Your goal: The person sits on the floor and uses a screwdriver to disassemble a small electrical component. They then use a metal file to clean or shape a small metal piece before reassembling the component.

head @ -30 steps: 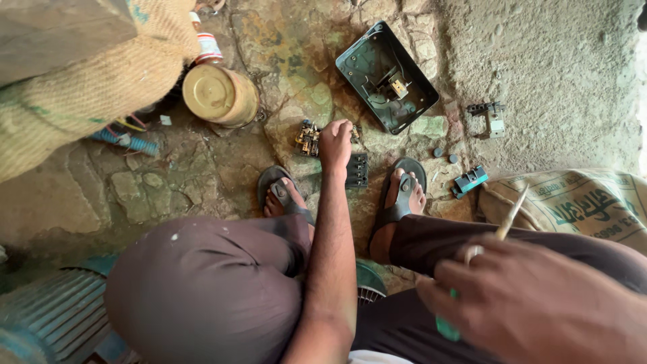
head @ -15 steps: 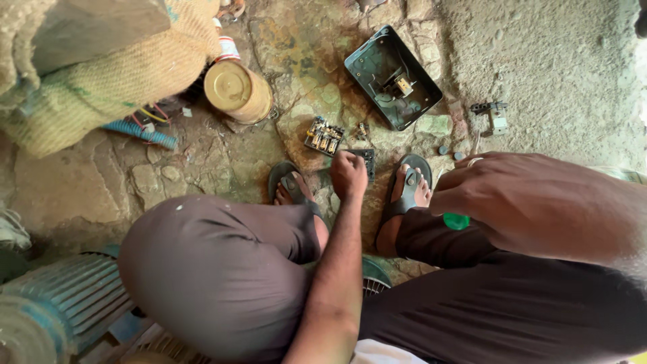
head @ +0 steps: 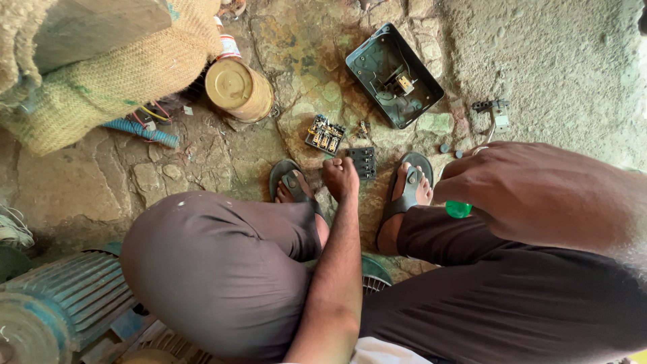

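The left hand [head: 341, 177] rested, fingers curled together, on the small black ribbed rectangular block [head: 362, 162] lying on the stone floor [head: 202, 162] between the sandalled feet, long axis pointing away. The right hand [head: 532, 195] clamped a green-handled tool [head: 458, 209], mostly hidden.

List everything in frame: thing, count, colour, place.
Open rectangular metal box: 1, dark green, top centre on stone floor.
Terminal block with brass contacts: 1, black, below the box.
Ribbed black plastic block: 1, by left hand's fingertips.
Round tin can: 1, yellow, on its side, upper left.
Burlap sacks: tan, top left.
Corrugated hose: 1, blue, under sacks.
Finned electric motor: 1, teal, bottom left.
Small grey bracket: 1, right of box.
Sandals: 2, grey.
Left hand: reaching to floor.
Right hand: grip closed on green-handled tool.
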